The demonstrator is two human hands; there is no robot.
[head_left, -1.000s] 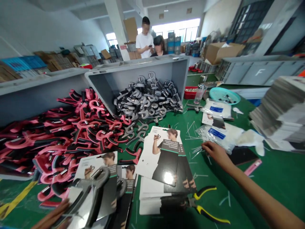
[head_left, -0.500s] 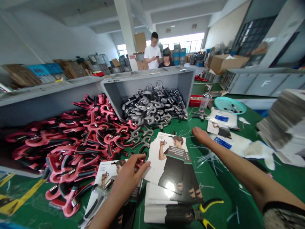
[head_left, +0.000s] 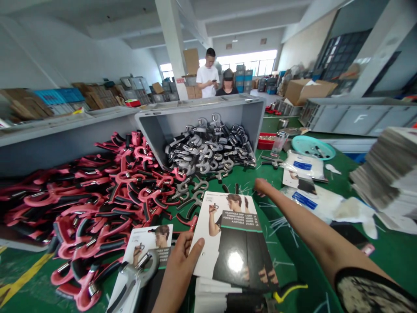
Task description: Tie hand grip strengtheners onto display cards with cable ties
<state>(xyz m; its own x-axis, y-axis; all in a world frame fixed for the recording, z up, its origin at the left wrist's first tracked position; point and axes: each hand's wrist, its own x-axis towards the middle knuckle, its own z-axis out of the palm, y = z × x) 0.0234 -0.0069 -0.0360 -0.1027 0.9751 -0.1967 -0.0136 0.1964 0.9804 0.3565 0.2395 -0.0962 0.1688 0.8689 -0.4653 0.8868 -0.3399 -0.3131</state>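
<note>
My left hand (head_left: 182, 261) grips the left edge of a printed card (head_left: 228, 239) on a stack, thumb on top and fingers underneath. Left of it, a grey hand gripper (head_left: 138, 274) lies on another printed card (head_left: 164, 234). My right hand (head_left: 261, 187) is farther off beside thin white ties (head_left: 283, 221) on the green table; its fingers are mostly hidden, so its grip cannot be made out. Yellow-handled pliers (head_left: 289, 290) lie right of the stack. Red hand grippers (head_left: 91, 243) heap up at left, and grey ones (head_left: 208, 148) fill a tipped bin (head_left: 200, 103).
At right are plastic bags (head_left: 301, 165), a teal plate (head_left: 301, 141), a glass jar (head_left: 278, 144), a red tray (head_left: 265, 142) and a tall paper stack (head_left: 387, 161). Beyond them stands a grey crate (head_left: 345, 117). Two people (head_left: 206, 78) are behind the bins.
My left hand has moved down from above the cards and taken hold of the top card's left edge. My right hand has shifted slightly left. The view has tilted a little.
</note>
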